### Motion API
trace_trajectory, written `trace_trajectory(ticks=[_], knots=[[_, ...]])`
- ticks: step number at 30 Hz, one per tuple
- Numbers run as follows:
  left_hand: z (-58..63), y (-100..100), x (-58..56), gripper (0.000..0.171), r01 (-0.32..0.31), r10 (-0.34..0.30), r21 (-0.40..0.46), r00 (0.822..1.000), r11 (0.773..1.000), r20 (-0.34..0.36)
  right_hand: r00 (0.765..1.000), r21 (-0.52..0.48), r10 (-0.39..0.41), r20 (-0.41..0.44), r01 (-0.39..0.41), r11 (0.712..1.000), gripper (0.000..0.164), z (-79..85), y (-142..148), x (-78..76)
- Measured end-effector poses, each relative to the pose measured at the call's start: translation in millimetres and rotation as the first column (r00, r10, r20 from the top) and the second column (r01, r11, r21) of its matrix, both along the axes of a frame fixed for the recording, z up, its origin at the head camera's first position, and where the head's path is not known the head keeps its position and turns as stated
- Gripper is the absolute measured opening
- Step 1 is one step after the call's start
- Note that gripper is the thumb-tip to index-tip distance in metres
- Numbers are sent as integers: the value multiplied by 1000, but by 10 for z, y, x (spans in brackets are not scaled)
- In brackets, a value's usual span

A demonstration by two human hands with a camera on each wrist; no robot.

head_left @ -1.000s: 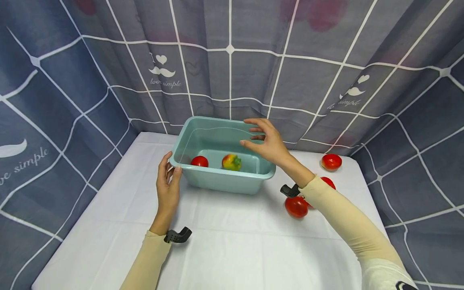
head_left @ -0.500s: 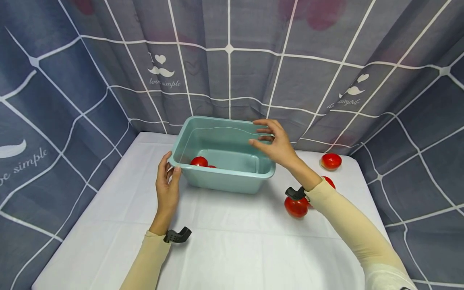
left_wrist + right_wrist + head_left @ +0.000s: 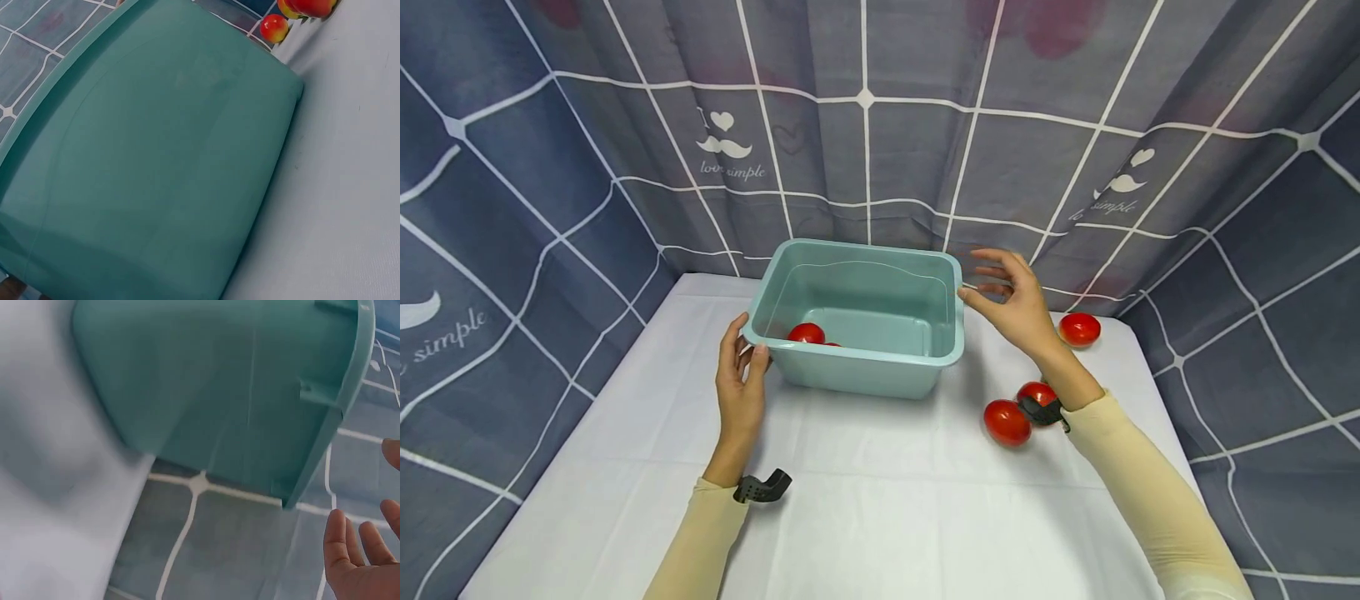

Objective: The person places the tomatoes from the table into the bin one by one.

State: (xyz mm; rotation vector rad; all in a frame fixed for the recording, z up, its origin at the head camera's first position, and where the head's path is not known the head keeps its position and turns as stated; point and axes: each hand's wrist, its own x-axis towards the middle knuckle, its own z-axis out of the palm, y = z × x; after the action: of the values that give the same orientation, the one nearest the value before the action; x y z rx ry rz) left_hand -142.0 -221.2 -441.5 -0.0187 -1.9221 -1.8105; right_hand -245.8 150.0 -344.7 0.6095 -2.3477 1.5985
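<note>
White cloth [image 3: 865, 517] supports the teal bin [image 3: 857, 373] — our left hand [image 3: 741, 390] grips its near-left corner, while our right hand [image 3: 1021, 308], relaxed and unloaded, stands beside its right rim.

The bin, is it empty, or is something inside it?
Not empty: the head view shows a red fruit and a barely visible second red thing inside the bin.

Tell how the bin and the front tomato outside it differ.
The bin is teal; the front tomato is red. The bin is larger and boxy, the tomato smaller and rounded. The left hand grips the bin's corner; no hand holds the tomato. Both rest on the cloth.
</note>
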Motion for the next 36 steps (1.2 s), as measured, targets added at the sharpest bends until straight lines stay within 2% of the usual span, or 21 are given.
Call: trace_trajectory(ticks=[5,9,15,18,23,28,33,36], knots=[[7,0,-5,54,0,0,-3,1000,1000,0,995,66,-85,-55,89,994,55,-73,236,127],[18,-1,-11,54,-1,1,2,1000,1000,-10,984,100,-174,-44,178,979,56,-222,488,185],[22,-15,-8,53,-7,7,8,1000,1000,-12,954,187,-298,20,289,939,55,-727,980,177],[24,-19,-10,53,-3,3,2,1000,1000,-10,936,233,-347,60,325,917,53,-958,1187,225],[27,-12,-9,54,4,-4,3,1000,1000,3,902,297,-404,153,348,889,58,-1235,1442,371],[25,6,-13,54,-4,4,6,1000,1000,11,867,323,-433,247,348,880,62,-1461,1590,486],[10,19,-12,54,-2,2,4,1000,1000,13,842,315,-449,300,357,880,62,-1577,1634,550],[-6,25,-17,54,0,0,6,1000,1000,10,836,308,-454,307,364,879,62,-1618,1641,569]])
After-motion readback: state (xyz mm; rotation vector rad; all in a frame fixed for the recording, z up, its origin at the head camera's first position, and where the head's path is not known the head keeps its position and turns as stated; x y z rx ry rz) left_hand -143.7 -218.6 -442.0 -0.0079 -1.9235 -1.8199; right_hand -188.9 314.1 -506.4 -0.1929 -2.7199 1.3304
